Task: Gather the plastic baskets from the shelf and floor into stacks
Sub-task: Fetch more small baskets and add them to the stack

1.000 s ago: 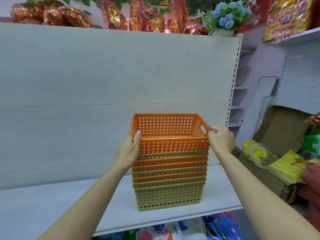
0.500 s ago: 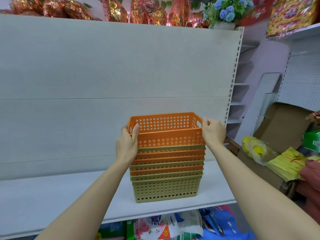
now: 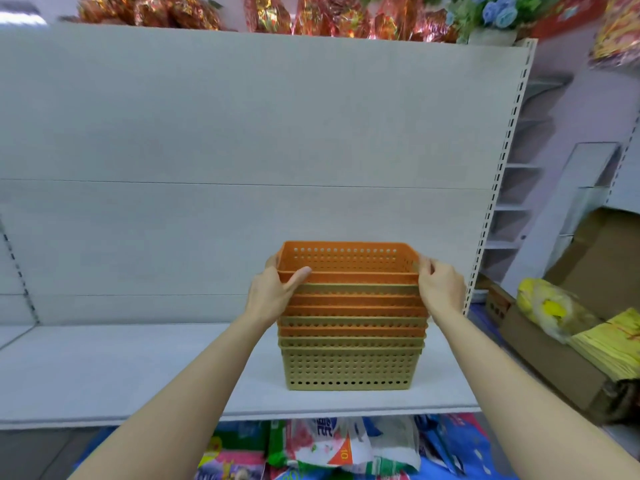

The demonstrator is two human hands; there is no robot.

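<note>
White shop shelf (image 3: 138, 368) under my grip. Left hand (image 3: 273, 292), right hand (image 3: 440, 289) curl round rim of top orange perforated plastic basket (image 3: 346, 263), seating it into orange-and-olive nested stack (image 3: 351, 341) below. Next, I judge: press level, release.

You are seeing a brown cardboard box (image 3: 550, 344) holding yellow paper stacks (image 3: 613, 344), and blue artificial flowers (image 3: 497, 10) sitting overhead.

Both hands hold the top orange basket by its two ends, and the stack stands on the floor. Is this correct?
Not quite. In the head view the left hand and right hand do hold the top orange basket by its ends, but the stack stands on the white shelf, not the floor.
</note>
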